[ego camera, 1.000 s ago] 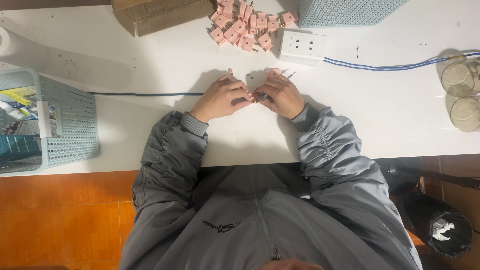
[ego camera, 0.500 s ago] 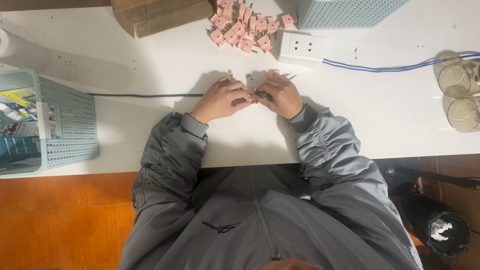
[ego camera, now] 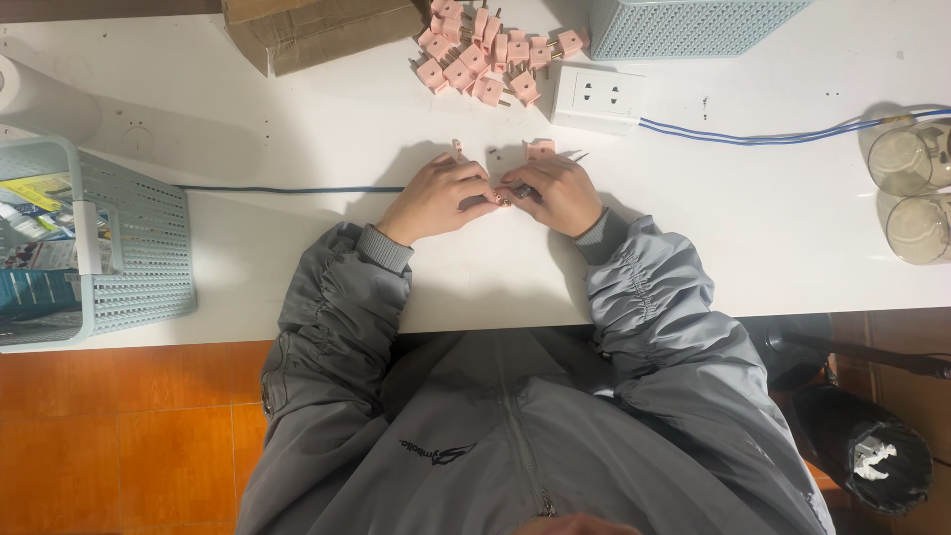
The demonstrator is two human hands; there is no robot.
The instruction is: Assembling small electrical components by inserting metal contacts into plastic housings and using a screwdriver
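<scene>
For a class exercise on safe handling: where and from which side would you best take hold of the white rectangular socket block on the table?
Probably grip the white rectangular socket block across its long plain edges, coming from above, away from the right end where the blue cable leaves.

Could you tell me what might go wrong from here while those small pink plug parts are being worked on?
1. The left hand and right hand pinch a small part together; it could slip and roll off the white table.
2. The loose pink plug piece beside the right hand might get knocked away.
3. A sleeve could snag the blue cable.
</scene>
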